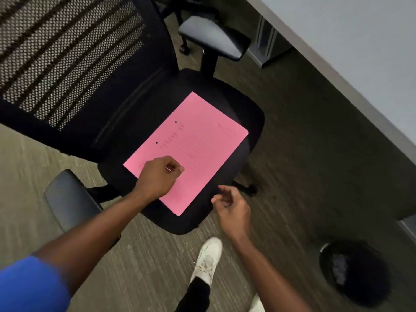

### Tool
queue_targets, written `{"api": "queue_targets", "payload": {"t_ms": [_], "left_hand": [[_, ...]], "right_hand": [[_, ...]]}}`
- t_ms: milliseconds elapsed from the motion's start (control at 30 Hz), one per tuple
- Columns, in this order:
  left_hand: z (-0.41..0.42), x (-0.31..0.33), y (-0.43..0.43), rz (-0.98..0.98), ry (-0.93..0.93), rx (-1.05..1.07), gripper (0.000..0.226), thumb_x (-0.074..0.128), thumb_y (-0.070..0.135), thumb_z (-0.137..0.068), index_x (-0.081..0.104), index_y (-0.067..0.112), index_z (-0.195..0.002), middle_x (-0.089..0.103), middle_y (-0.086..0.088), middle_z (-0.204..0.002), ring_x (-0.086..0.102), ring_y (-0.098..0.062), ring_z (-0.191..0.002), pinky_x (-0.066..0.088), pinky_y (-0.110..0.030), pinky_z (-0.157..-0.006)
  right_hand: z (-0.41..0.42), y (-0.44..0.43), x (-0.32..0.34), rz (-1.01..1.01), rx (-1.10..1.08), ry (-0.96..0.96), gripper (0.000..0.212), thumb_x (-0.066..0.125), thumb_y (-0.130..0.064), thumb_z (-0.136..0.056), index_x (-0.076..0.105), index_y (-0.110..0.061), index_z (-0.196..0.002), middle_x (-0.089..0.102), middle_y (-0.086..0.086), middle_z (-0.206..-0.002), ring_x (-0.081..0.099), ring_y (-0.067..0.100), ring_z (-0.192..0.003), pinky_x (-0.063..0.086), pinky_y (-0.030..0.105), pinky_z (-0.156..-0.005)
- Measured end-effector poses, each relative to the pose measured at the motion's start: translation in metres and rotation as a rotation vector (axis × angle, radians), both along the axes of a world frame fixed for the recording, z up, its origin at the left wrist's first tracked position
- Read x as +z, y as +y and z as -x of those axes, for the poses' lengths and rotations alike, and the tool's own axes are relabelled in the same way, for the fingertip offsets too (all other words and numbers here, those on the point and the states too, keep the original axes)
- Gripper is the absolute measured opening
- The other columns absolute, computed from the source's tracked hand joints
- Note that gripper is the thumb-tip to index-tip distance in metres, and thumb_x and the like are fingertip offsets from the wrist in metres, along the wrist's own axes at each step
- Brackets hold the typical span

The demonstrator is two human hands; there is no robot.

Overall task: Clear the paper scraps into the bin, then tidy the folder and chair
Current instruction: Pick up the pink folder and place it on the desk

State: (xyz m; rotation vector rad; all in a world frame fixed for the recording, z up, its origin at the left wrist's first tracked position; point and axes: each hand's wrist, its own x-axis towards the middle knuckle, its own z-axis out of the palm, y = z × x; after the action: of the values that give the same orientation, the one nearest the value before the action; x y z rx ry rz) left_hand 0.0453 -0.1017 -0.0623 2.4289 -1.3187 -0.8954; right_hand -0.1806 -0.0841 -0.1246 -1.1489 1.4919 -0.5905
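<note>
A pink folder (198, 143) lies flat on the black seat of the office chair (252, 118). My left hand (159, 176) rests over the folder's near corner, fingertips pinched on a small pale paper scrap (168, 169). My right hand (231, 210) hovers just off the seat's front edge, to the right of the folder, fingers loosely curled with nothing seen in them. A round black bin (369, 287) stands on the floor at the lower right, with crumpled paper (340, 269) inside.
The chair's mesh back (67, 57) fills the upper left, with armrests at far right (213, 37) and near left (69, 199). A grey desk (360, 41) runs along the right. My white shoe (208, 260) stands on the carpet below the seat.
</note>
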Motion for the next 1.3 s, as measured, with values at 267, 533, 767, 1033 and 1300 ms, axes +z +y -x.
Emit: {"api": "queue_targets", "payload": {"t_ms": [267, 533, 767, 1033, 1300], "left_hand": [[-0.071, -0.021, -0.024, -0.003, -0.246, 0.033, 0.045, 0.076, 0.036, -0.096, 0.067, 0.009, -0.131, 0.061, -0.013, -0.137, 0.061, -0.032, -0.128, 0.054, -0.046, -0.108], [-0.081, -0.031, -0.031, -0.018, -0.137, 0.154, 0.066, 0.083, 0.036, -0.091, 0.053, 0.010, -0.143, 0.066, -0.012, -0.139, 0.066, -0.034, -0.126, 0.057, -0.051, -0.105], [-0.079, -0.028, -0.025, -0.041, -0.083, 0.179, 0.058, 0.083, 0.036, -0.091, 0.062, 0.011, -0.138, 0.075, -0.007, -0.119, 0.073, -0.029, -0.111, 0.060, -0.044, -0.094], [-0.051, 0.007, 0.003, -0.073, -0.007, 0.140, 0.032, 0.083, 0.048, -0.087, 0.069, 0.020, -0.097, 0.073, 0.003, -0.094, 0.070, -0.023, -0.089, 0.051, -0.035, -0.074], [0.018, 0.061, 0.054, -0.024, 0.086, 0.181, 0.026, 0.080, 0.037, -0.093, 0.060, 0.025, -0.103, 0.066, 0.013, -0.091, 0.067, -0.019, -0.087, 0.051, -0.033, -0.071]], "right_hand": [[-0.040, -0.023, -0.004, -0.269, -0.199, -0.204, 0.041, 0.080, -0.012, -0.090, 0.059, -0.015, -0.126, 0.080, 0.003, -0.092, 0.079, 0.017, -0.081, 0.068, 0.040, -0.073], [-0.052, -0.027, -0.008, -0.334, -0.239, -0.257, 0.042, 0.080, -0.015, -0.091, 0.056, -0.020, -0.125, 0.080, 0.007, -0.098, 0.080, 0.014, -0.086, 0.066, 0.026, -0.069], [-0.029, -0.039, 0.004, -0.303, -0.198, -0.091, 0.031, 0.074, 0.001, -0.090, 0.059, -0.021, -0.106, 0.076, 0.008, -0.085, 0.072, 0.022, -0.075, 0.063, 0.038, -0.063], [0.025, -0.023, 0.061, -0.212, -0.082, 0.029, 0.033, 0.070, 0.004, -0.089, 0.063, -0.025, -0.102, 0.078, 0.007, -0.094, 0.075, 0.026, -0.081, 0.059, 0.041, -0.064], [0.082, 0.037, 0.125, -0.195, -0.103, -0.042, 0.030, 0.068, 0.013, -0.090, 0.065, -0.011, -0.108, 0.073, 0.027, -0.092, 0.061, 0.021, -0.069, 0.050, 0.034, -0.055]]}}
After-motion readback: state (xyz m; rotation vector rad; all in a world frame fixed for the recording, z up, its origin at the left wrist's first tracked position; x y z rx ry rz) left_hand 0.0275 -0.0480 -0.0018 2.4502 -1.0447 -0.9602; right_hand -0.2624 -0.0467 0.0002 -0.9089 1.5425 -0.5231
